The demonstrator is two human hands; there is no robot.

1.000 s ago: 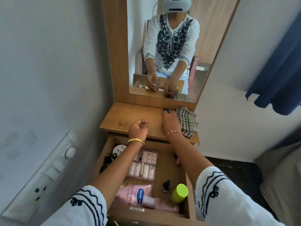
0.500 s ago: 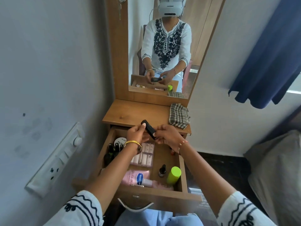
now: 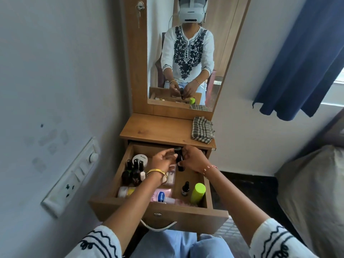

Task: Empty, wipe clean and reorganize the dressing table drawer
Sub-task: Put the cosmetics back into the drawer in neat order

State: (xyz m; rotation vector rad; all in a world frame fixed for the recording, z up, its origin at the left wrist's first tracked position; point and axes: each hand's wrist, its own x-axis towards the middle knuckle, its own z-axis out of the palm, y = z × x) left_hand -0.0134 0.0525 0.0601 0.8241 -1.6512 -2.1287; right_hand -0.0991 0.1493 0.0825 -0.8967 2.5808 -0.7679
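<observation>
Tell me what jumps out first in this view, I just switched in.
Both hands meet over the open drawer: the left hand and right hand hold a small black tube. Below them stands a lime-green bottle at the drawer's front right; a checked cloth lies on the tabletop.

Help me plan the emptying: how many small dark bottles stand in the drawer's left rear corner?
About 5 dark bottles stand clustered beside the white jar at the drawer left side; the left hand and forearm may hide more.
</observation>
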